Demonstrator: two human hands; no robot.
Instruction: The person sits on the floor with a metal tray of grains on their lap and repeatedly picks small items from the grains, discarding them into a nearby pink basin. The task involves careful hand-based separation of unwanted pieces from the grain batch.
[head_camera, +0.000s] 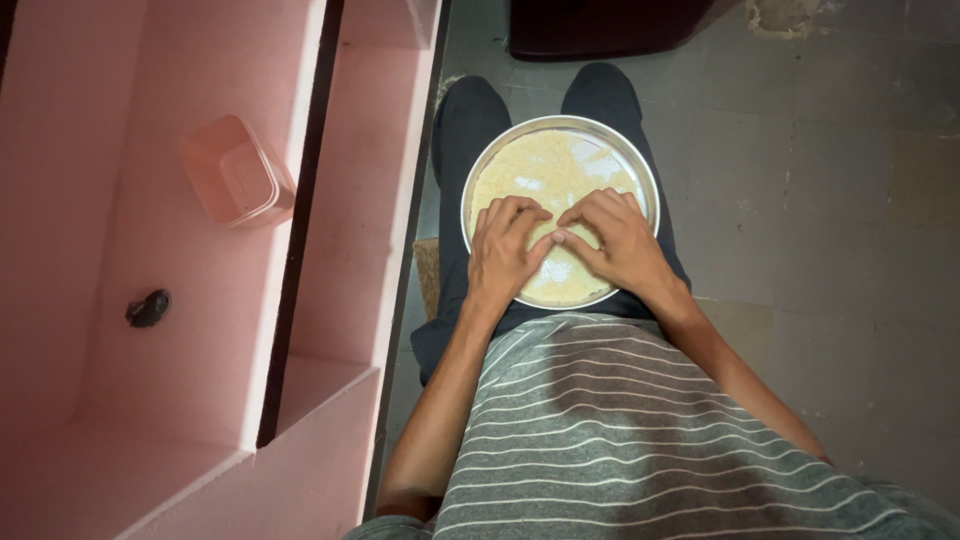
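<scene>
1. Directly below the camera, a round metal tray (648, 170) rests on the lap of a seated person, across dark trousers (470, 120).
2. Tray holds a thin layer of pale yellowish grain (545, 165); a few bare shiny patches show through at the far right and at the near edge.
3. Left hand (503, 250) lies palm down on the grain, left of tray centre. Fingers curled, tips pressing into the layer, pointing far and slightly right. Nothing held.
4. Right hand (618, 238) lies palm down on the grain, right of centre, fingers bent and angled leftward. Nothing held.
5. Thumbs and forefingers of the two hands meet near the tray's middle, touching or nearly so; cannot tell whether any grain is pinched between them.
6. Both forearms run from the near edge up to the tray; a grey striped shirt (620, 430) fills the near part of the view.
7. Left of the person: pink stepped ledges (150, 400). On the far step sits a pink translucent container (235, 172), well apart from the tray.
8. A small dark object (148, 308) lies on the same pink surface, nearer than the container; too small to identify.
9. Right side: grey tiled floor (830, 200). A dark object (600, 25) sits at the far edge, beyond the knees.
</scene>
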